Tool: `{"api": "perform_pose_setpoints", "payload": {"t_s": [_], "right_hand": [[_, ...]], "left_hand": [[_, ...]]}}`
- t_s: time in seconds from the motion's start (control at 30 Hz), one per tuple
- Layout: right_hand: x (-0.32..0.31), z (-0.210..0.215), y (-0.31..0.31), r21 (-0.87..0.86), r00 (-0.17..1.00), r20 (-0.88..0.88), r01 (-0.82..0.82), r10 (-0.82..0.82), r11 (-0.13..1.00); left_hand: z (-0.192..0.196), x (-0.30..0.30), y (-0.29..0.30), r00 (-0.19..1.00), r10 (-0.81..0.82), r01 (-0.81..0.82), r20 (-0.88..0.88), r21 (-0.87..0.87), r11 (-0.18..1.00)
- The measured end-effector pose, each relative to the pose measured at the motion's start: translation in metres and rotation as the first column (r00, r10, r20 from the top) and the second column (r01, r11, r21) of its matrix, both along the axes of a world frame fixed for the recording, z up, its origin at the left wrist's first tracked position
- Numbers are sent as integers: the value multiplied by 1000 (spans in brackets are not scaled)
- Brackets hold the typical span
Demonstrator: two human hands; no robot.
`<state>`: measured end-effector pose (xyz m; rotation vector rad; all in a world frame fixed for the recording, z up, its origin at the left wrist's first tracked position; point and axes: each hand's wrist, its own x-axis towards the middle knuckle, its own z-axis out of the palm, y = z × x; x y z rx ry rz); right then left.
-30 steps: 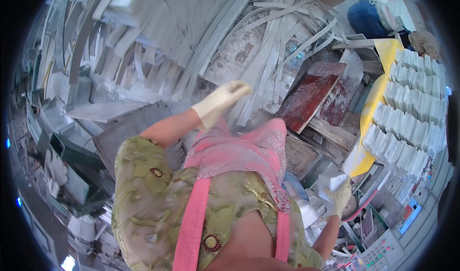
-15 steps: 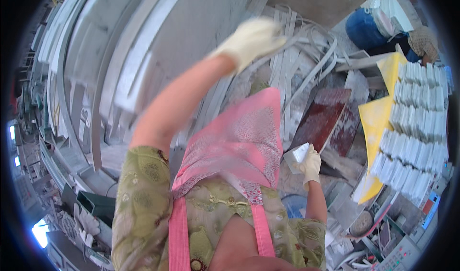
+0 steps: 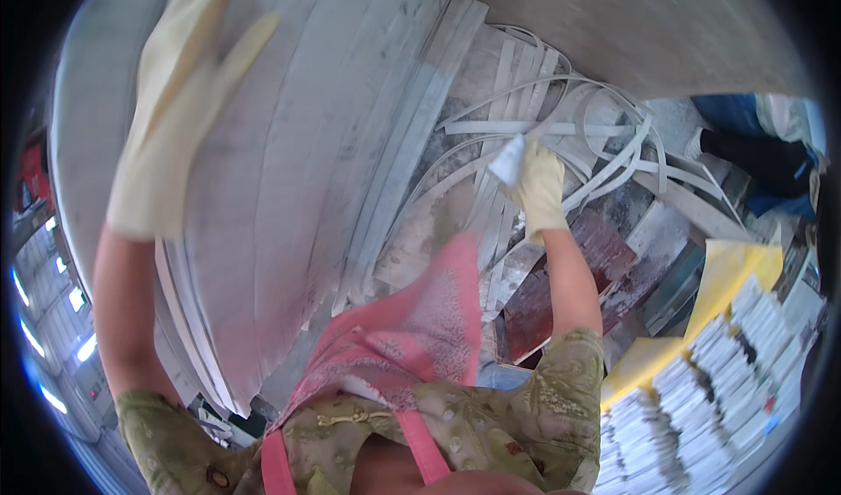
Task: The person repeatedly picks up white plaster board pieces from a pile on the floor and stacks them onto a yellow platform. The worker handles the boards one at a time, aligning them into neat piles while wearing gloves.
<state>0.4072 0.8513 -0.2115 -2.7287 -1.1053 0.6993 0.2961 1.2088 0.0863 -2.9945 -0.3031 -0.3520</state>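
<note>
My left hand (image 3: 180,101), in a cream rubber glove, is raised at the upper left in front of tall, pale leaning slabs (image 3: 302,136). Its thumb stands apart from the stretched fingers, whose tips run out at the top; contact with a slab cannot be made out. My right hand (image 3: 541,187), gloved alike, is closed on a small flat white piece (image 3: 507,161), its material unclear. It is held over a heap of thin pale strips (image 3: 604,131). The fingers partly cover the piece.
Dark red slabs (image 3: 574,276) lie below my right hand. At the lower right, stacked whitish pieces (image 3: 683,407) stand beside a yellow sheet or panel (image 3: 714,285). Blue containers (image 3: 725,109) are at the far right. A large greyish-brown surface (image 3: 631,22) spans the top.
The view has shifted toward the slabs. My left hand has swung left and up. My right hand has risen from low at the right to over the strips, still holding the white piece.
</note>
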Motion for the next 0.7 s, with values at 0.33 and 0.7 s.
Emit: {"api": "perform_pose_setpoints", "payload": {"t_s": [0.33,0.7], "right_hand": [[185,-102,249,152,954,228,-233,196,960],[219,-185,295,102,962,200,-208,184,973]], "left_hand": [[35,-6,-5,884,241,-303,-401,-98,948],[70,-48,-24,765,279,-306,-580,54,950]]}}
